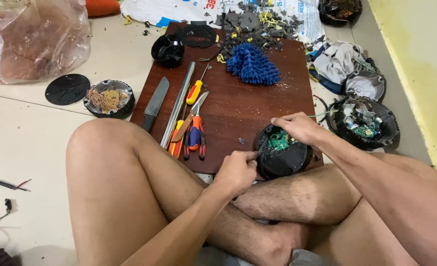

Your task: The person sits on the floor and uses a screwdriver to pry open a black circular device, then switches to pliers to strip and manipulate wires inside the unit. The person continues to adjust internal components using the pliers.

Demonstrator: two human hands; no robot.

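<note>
Housing (283, 156), round, black, sat at the near edge of the board (238, 106), against the person's crossed legs. Its open face tipped up and toward the far right, showing a green circuit board (278, 140) inside. Being round, it had no real long axis; its short axis ran through the open face, tilted off upright.

Right hand (297, 127) lay over the far rim, fingers curled, gripping the housing. Left hand (235, 171) was closed at the near left rim, pinching something thin and dark; tool or wire, could not tell. It touched the rim.

Judgement: the step looked like prying or pulling at the innards. To do it well, the right hand should pin the shell hard against the board, and the left should work low along the rim, small levering moves, away from the leg. A slip there would go toward bare skin.

Nearby on the board: knife (156, 103), steel rod (179, 103), screwdriver (194, 91), pliers (194, 135), blue mop head (253, 64). Another opened housing (364, 123) lay off the board to the right.
</note>
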